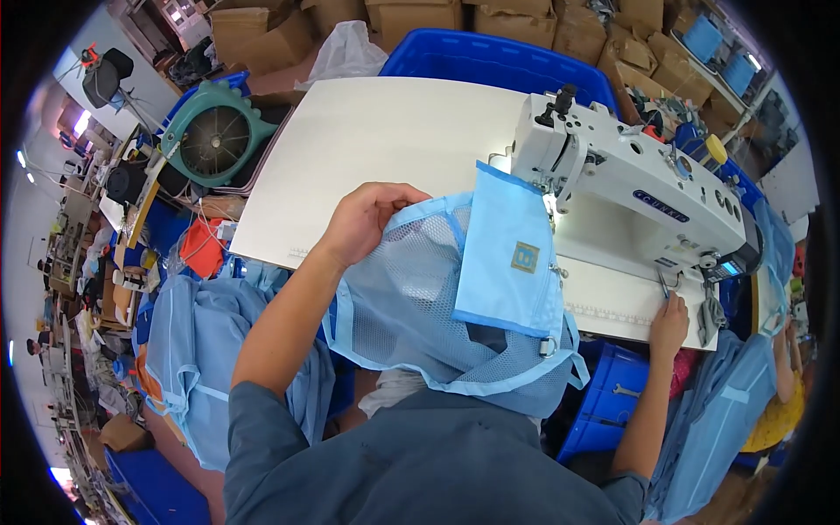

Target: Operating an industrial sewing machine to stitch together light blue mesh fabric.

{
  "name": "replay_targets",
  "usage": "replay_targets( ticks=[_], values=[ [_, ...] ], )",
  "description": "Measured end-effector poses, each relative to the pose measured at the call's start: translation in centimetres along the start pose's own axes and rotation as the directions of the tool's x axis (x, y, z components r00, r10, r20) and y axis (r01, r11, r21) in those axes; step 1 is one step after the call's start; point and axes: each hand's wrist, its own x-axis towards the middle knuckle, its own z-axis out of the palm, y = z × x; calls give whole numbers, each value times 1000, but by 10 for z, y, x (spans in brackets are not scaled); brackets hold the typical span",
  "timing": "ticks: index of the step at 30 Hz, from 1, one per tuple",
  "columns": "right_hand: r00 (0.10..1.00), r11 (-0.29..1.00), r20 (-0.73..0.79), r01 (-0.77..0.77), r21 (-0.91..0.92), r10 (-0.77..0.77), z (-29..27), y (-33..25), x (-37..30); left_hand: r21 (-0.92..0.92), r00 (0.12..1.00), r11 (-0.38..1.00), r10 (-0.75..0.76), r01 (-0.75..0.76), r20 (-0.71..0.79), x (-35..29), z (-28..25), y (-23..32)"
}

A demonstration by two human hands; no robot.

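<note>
My left hand (372, 219) is closed on the upper edge of a light blue mesh piece (398, 311) with bound borders. That piece hangs over the table's front edge onto my lap. A flat light blue fabric panel (503, 262) with a small square label lies on the mesh, its right edge near the needle end of a white sewing machine (634, 179). A metal ring (548, 347) hangs at the panel's lower corner. Right of the machine, my right hand (669, 325) grips a small pointed metal tool (664, 284) at the table's front edge; its exact kind is unclear.
A dark grey cloth strip (709, 315) lies beside my right hand. The white table (385, 122) extends left of the machine. Piles of blue mesh pieces (210, 341) hang on both sides. Behind stands a blue bin (499, 57); a green fan (215, 136) is at left.
</note>
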Motion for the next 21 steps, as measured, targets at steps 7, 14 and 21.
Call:
replay_targets(
  ticks=[7, 14, 21],
  values=[
    [999, 785, 26, -43, 619, 35, -47, -121, -50, -46, 999, 999, -15, 17, 41, 3, -5, -1],
    [878, 510, 80, 198, 837, -472, -137, -299, 10, 184, 998, 982, -55, 49, 29, -7, 2, 6],
    [784, 469, -131, 486, 738, -606, -112, -357, 35, 119, 997, 992, -58, 52, 41, -14, 8, 11]
  ],
)
